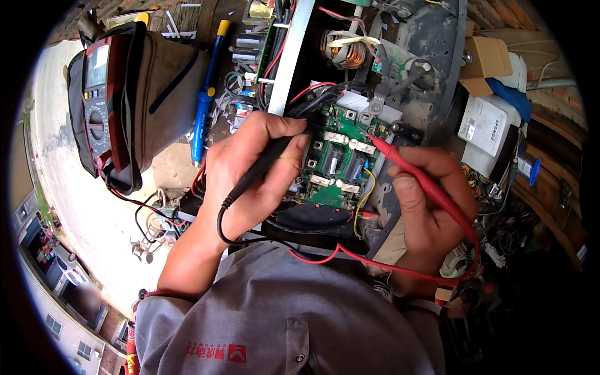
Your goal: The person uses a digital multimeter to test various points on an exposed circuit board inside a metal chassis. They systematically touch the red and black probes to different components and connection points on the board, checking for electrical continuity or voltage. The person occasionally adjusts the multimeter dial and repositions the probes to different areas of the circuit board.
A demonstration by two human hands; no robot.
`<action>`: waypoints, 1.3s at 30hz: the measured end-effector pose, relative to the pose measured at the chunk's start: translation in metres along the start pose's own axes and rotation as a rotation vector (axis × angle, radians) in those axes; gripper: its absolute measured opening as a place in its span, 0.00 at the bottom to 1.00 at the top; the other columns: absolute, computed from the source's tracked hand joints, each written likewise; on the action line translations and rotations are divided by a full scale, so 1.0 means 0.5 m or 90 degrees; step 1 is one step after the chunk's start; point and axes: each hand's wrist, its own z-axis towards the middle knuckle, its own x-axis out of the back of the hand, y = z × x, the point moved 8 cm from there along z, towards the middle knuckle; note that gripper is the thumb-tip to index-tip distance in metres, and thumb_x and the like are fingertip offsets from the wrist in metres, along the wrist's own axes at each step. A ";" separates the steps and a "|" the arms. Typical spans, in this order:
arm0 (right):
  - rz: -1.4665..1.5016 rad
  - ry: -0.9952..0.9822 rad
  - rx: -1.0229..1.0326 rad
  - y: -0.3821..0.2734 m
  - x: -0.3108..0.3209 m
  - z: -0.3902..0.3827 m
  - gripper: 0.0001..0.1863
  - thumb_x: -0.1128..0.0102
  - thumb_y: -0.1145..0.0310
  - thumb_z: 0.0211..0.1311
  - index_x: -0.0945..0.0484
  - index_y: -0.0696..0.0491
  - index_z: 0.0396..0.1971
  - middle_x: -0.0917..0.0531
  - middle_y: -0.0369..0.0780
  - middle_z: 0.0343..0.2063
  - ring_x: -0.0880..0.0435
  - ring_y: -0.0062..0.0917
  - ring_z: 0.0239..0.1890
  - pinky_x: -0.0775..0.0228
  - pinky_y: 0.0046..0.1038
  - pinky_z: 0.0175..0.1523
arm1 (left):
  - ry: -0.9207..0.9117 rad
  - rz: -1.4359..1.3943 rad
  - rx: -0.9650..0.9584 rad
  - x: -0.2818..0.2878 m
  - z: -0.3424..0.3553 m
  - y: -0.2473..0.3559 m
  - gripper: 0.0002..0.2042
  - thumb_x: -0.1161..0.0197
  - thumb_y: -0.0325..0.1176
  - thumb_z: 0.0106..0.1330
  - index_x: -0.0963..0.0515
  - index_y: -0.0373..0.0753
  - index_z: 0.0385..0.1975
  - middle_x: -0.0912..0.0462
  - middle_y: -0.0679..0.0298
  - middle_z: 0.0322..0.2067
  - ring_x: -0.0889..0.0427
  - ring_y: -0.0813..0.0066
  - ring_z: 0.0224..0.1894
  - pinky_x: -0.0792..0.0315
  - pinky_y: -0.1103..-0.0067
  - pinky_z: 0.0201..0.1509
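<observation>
My left hand [253, 172] pinches a black multimeter probe [265, 161], its tip hidden behind the fingers near the upper left of a green circuit board [334, 199]. In my right hand [431, 200] is a red multimeter probe [425, 181], its tip pointing at the upper part of that board. Whether either tip touches cannot be told. White rectangular parts, dark components and metal terminals sit on the board. A yellow wire [371, 187] runs down its right side. The probe leads loop down across my shirt. A dark red multimeter [99, 106] with a lit screen stands at left.
The board sits in an opened metal chassis [431, 69] with a copper coil [345, 55] and a silver bar [295, 50]. A blue tube-shaped tool [201, 122] lies left of it. Boxes [490, 131], a blue wire spool [529, 167] and loose wires crowd the right.
</observation>
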 end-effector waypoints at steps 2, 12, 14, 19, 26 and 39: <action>0.007 0.011 0.042 0.015 0.001 -0.004 0.08 0.36 0.79 0.58 0.21 0.64 0.37 0.18 0.44 0.27 0.19 0.23 0.28 0.28 0.22 0.33 | 0.000 0.001 -0.003 -0.002 0.002 0.000 0.06 0.34 0.25 0.62 0.21 0.33 0.37 0.17 0.58 0.27 0.16 0.72 0.26 0.25 0.79 0.30; -0.024 0.035 0.096 0.021 -0.013 -0.002 0.04 0.39 0.80 0.58 0.21 0.62 0.34 0.18 0.45 0.27 0.19 0.26 0.26 0.29 0.23 0.31 | -0.004 0.012 -0.014 -0.001 0.001 0.003 0.07 0.34 0.25 0.62 0.22 0.33 0.37 0.17 0.61 0.26 0.19 0.77 0.25 0.27 0.82 0.30; -0.024 0.037 0.080 0.021 -0.016 0.000 0.04 0.39 0.80 0.58 0.21 0.62 0.33 0.18 0.45 0.27 0.20 0.27 0.25 0.29 0.23 0.31 | -0.022 0.024 -0.011 -0.003 0.001 0.005 0.07 0.36 0.26 0.65 0.23 0.31 0.39 0.18 0.65 0.26 0.22 0.85 0.27 0.29 0.86 0.32; -0.049 0.025 0.059 0.014 -0.023 0.008 0.04 0.38 0.80 0.58 0.21 0.61 0.33 0.18 0.44 0.27 0.19 0.26 0.25 0.28 0.24 0.31 | -0.016 0.016 0.002 -0.001 0.001 0.004 0.07 0.35 0.25 0.64 0.22 0.32 0.38 0.18 0.64 0.25 0.21 0.82 0.26 0.28 0.84 0.30; -0.052 0.037 0.037 0.014 -0.039 0.023 0.04 0.35 0.78 0.57 0.19 0.60 0.32 0.16 0.41 0.26 0.17 0.25 0.25 0.27 0.23 0.31 | -0.005 -0.007 0.014 0.000 0.003 -0.001 0.07 0.33 0.24 0.61 0.22 0.33 0.37 0.17 0.58 0.26 0.17 0.74 0.24 0.26 0.80 0.29; -0.105 0.016 0.059 0.023 -0.055 0.037 0.03 0.34 0.77 0.56 0.17 0.57 0.31 0.17 0.41 0.24 0.18 0.27 0.23 0.28 0.24 0.29 | -0.014 -0.014 0.001 -0.001 0.003 -0.005 0.07 0.34 0.24 0.61 0.21 0.33 0.37 0.15 0.57 0.30 0.14 0.69 0.28 0.23 0.78 0.32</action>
